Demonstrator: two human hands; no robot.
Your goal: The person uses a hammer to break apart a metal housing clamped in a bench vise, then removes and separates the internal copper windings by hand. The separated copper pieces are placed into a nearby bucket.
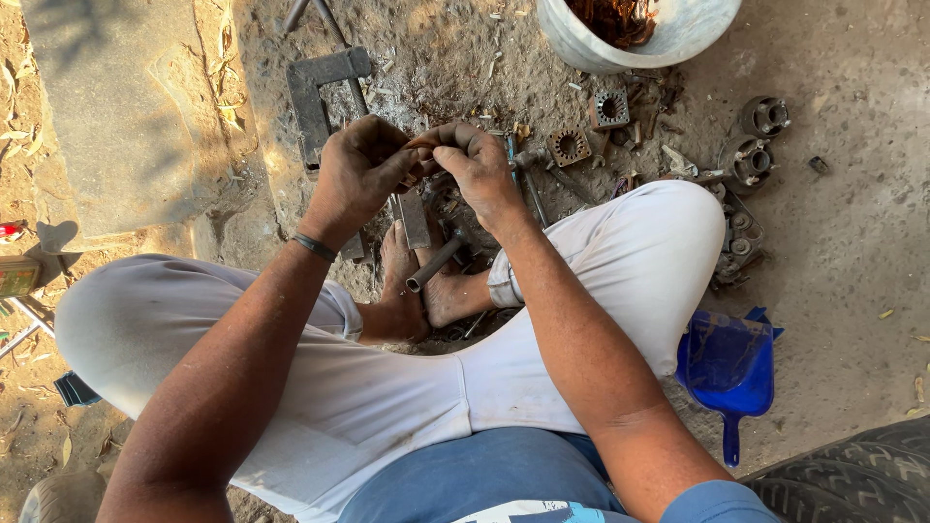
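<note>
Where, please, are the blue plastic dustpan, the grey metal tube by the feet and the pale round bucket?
Blue plastic dustpan point(725, 366), head view, on its scoop.
Grey metal tube point(435, 262), head view, mid-length.
Pale round bucket point(581, 44), head view, on its outer wall.

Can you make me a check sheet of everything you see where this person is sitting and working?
Surface: bare dirt ground, dusty, with dry leaves and scraps.
Job's things: a small brownish piece pinched between both hands; too small to tell what it is.
Clutter: square metal parts, round metal parts, a metal tube by the bare feet, a big metal clamp.
Hands: left hand and right hand meet at the fingertips, closed on the piece.
Cables: nothing seen.
Surroundings: a white bucket of rusty bits, a blue dustpan, a tyre, a stone slab.
</note>
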